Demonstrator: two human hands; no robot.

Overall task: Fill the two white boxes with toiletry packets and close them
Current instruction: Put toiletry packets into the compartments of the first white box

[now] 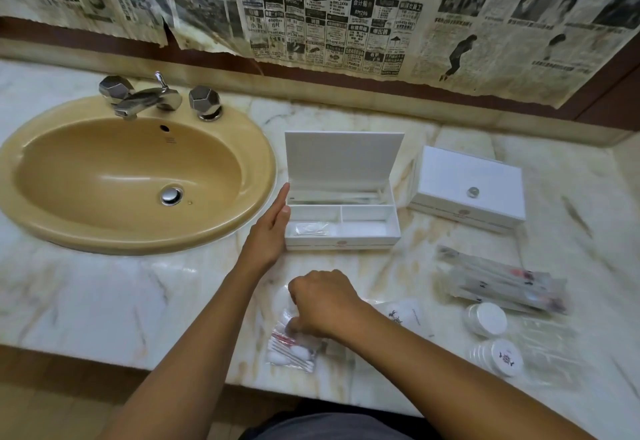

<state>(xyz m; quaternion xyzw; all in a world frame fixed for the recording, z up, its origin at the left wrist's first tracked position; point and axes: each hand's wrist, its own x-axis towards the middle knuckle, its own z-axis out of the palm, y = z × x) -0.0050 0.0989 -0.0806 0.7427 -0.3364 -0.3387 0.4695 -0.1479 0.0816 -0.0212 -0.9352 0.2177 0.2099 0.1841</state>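
An open white box (391, 231) stands on the marble counter with its lid up; long packets lie in its back compartment and a clear packet (311, 229) in its front left one. My left hand (273, 228) rests flat against the box's left side, fingers straight. Nearer the counter's edge, my right hand (322, 304) pinches a clear packet of cotton swabs and cotton balls (292, 351) that lies on the counter. A second white box (467, 186), shut, with a round knob on its lid, sits to the right.
A tan sink (138, 176) with a chrome tap (145, 98) fills the left. Long toothbrush packets (502, 280), two round white packets (486, 318), and flat clear sachets (405, 315) lie at the right front. Newspaper covers the wall behind.
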